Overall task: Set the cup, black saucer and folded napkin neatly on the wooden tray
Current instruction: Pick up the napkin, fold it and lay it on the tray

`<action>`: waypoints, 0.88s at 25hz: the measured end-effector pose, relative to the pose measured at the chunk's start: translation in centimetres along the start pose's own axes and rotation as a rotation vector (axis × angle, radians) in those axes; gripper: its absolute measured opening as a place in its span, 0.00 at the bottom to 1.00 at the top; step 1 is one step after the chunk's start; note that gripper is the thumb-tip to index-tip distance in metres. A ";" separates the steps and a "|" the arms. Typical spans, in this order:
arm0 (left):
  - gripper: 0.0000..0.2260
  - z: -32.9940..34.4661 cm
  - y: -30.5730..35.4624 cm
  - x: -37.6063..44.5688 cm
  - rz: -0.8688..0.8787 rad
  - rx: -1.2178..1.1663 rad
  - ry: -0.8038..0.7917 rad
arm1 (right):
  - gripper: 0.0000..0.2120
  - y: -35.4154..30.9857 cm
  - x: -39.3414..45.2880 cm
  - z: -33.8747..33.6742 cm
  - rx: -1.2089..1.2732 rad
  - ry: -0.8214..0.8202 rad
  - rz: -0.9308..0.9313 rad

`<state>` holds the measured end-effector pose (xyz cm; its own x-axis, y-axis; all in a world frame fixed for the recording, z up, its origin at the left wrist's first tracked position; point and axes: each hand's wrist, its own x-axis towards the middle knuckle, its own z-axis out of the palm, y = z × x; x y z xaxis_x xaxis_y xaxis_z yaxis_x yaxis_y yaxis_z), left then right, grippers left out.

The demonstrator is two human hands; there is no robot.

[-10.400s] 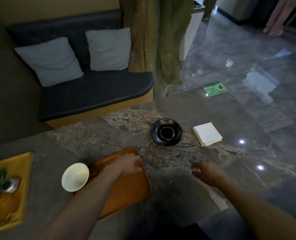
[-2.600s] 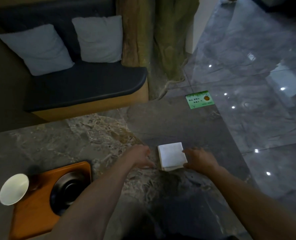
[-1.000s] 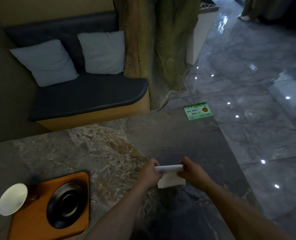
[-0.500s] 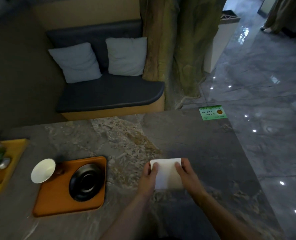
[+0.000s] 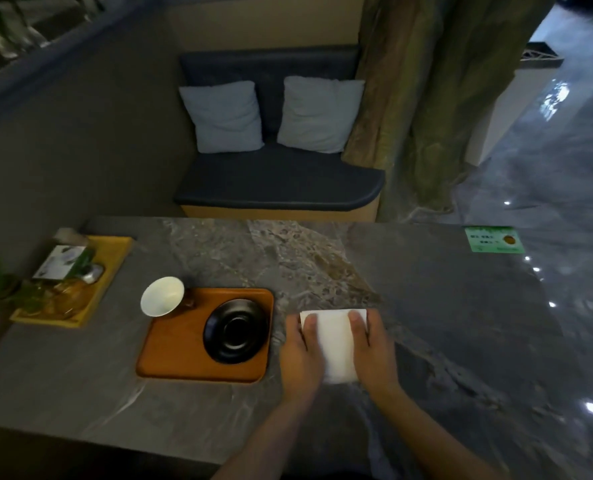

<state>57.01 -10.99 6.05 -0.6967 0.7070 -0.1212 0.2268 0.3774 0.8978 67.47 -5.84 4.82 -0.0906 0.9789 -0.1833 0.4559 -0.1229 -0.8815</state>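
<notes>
Napkin (image 5: 335,341): refolded since a second earlier; lay flat on table, just right of tray (image 5: 184,348)
Hands: left hand (image 5: 300,355), right hand (image 5: 374,351); fingers straight, pressing it
Saucer (image 5: 236,330): on tray
Cup (image 5: 162,296): tray's far-left corner
Remaining: napkin onto tray

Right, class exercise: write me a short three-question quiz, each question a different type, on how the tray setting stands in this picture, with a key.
1. True or false: the black saucer lies on the wooden tray.
2. Where is the folded napkin? A on the tray; B on the stone table right of the tray; C on the saucer.
3. Fill in: the left hand and right hand press flat on the ____.

Key
1. True.
2. B.
3. Napkin. The white cup stands at the tray's far left corner.
</notes>
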 end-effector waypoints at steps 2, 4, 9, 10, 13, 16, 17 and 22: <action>0.12 -2.3 -0.9 1.0 0.010 0.007 0.004 | 0.12 -1.1 -0.7 2.4 0.027 0.028 -0.020; 0.10 -4.4 -1.5 2.1 -0.006 0.008 -0.016 | 0.10 -2.3 -1.2 4.5 0.043 0.051 -0.029; 0.13 -10.2 -4.3 6.4 -0.011 0.062 -0.077 | 0.07 -5.3 -2.2 11.2 0.051 0.074 -0.011; 0.15 -11.2 -4.8 7.1 -0.016 0.065 -0.088 | 0.07 -5.7 -2.3 12.5 0.056 0.080 -0.010; 0.22 -13.8 -6.1 9.1 -0.038 -0.023 -0.071 | 0.09 -6.7 -2.7 16.0 0.061 0.075 0.037; 0.23 -17.0 -8.3 11.0 -0.140 -0.125 -0.098 | 0.12 -7.4 -3.1 19.5 0.092 0.058 0.089; 0.23 -18.0 -9.0 11.6 -0.193 -0.168 -0.103 | 0.11 -7.7 -3.3 20.4 0.108 0.026 0.097; 0.09 -22.4 -11.8 13.8 -0.410 -0.292 -0.163 | 0.17 -8.0 -4.2 24.0 0.028 -0.306 0.197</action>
<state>29.43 -19.06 3.30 -0.5680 0.6288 -0.5310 -0.2577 0.4769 0.8404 42.95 -12.92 2.22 -0.2660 0.8421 -0.4690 0.4671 -0.3130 -0.8269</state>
